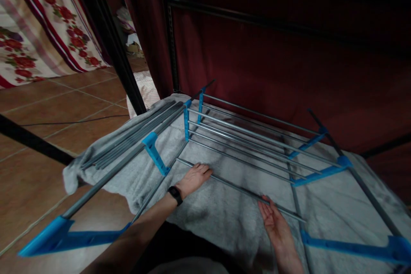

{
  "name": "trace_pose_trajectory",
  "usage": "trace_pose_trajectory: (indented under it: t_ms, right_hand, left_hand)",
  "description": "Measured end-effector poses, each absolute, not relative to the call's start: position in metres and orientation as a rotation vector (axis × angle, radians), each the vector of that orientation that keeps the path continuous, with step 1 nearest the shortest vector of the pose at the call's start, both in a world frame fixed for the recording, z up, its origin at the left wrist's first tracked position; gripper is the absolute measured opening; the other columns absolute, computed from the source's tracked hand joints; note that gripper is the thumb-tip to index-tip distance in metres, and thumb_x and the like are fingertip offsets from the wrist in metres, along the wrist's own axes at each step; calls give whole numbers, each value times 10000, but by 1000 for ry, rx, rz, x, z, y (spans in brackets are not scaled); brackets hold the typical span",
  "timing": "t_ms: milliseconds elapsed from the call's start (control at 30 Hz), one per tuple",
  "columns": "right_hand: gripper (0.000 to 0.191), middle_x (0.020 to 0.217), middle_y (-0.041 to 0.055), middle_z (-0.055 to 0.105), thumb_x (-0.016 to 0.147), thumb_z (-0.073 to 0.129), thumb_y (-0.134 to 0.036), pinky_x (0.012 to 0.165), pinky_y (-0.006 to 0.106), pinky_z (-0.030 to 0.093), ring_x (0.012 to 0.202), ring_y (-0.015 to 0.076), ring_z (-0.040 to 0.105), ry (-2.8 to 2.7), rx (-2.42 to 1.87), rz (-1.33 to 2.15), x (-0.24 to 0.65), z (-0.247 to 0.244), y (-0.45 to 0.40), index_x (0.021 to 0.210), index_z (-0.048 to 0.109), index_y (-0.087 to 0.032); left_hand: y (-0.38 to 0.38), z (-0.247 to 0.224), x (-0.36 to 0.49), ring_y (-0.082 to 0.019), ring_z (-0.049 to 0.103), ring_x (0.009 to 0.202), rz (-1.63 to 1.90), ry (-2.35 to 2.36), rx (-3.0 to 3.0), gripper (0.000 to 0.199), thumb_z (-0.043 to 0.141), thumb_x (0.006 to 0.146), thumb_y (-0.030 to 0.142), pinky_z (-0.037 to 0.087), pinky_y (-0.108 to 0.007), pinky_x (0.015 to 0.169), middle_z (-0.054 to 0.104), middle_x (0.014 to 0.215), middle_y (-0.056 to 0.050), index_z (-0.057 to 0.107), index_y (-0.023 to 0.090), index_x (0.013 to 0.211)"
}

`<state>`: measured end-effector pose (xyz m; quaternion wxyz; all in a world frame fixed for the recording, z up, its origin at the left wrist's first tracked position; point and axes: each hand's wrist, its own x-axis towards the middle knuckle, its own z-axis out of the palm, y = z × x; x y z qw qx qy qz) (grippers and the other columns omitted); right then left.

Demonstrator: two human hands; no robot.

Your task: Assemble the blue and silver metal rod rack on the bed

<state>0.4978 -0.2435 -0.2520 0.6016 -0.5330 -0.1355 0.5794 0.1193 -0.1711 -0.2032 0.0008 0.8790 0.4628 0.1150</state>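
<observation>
A loose grey metal rod (236, 187) lies across the space between the two side frames of a rack with blue plastic brackets (156, 154). My left hand (195, 176), below a dark wristband, is closed over the rod near its left end. Under the rod's right part is my right hand (272, 218), palm up, its fingers touching the rod and not wrapped round it. Beyond the hands, several rods (247, 137) span the rack between blue brackets. Nearer, a blue bracket (353, 246) sits at the lower right and another (73, 237) at the lower left.
Several loose grey tubes (131, 137) lie at the left on a grey blanket (221, 218). Black metal posts (109, 38) stand around the surface. A dark red curtain (257, 60) hangs behind. Tiled floor (77, 107) and a floral cloth (48, 21) show at the left.
</observation>
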Motion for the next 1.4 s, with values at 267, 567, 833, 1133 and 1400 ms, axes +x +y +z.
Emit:
trace_pose_trajectory:
  t_ms: [267, 567, 833, 1133, 1400]
  right_hand:
    - [200, 1161, 46, 776, 689, 828, -317, 1169, 460, 480, 1291, 267, 641, -335, -1237, 1355, 494, -247, -243, 876, 758, -304]
    - [201, 1033, 58, 785, 700, 830, -362, 1108, 464, 523, 1128, 266, 716, -299, -1216, 1331, 488, -249, -244, 863, 747, -279]
    - [183, 995, 18, 793, 672, 900, -314, 1071, 471, 552, 1001, 262, 744, -279, -1063, 1296, 469, -232, -242, 795, 765, -305]
    - [233, 1003, 69, 796, 667, 900, -244, 998, 449, 589, 1016, 272, 742, -212, -958, 1312, 466, -217, -249, 861, 772, -235]
    - [186, 981, 72, 803, 743, 875, -367, 926, 453, 597, 939, 284, 753, -291, -993, 1331, 465, -221, -250, 831, 784, -231]
  left_hand:
    - [-172, -207, 122, -227, 588, 1039, 361, 1469, 2794, 339, 378, 1039, 141, 450, -402, 994, 646, 1094, -81, 641, 201, 1245]
    - [-168, -212, 122, -233, 614, 1033, 405, 1471, 2804, 320, 375, 1042, 171, 481, -424, 996, 664, 1092, -88, 638, 190, 1223]
    - [-166, -220, 110, -232, 662, 1111, 378, 1363, 2853, 426, 354, 976, 63, 497, -438, 1050, 721, 1173, -89, 647, 195, 1255]
    - [-173, -216, 112, -259, 717, 1089, 518, 1365, 2787, 429, 344, 1048, 317, 529, -456, 1051, 779, 1141, -109, 737, 209, 1184]
    - [-184, -216, 110, -283, 745, 1051, 335, 1569, 2681, 418, 381, 1003, 277, 564, -446, 989, 790, 1132, -129, 751, 191, 1176]
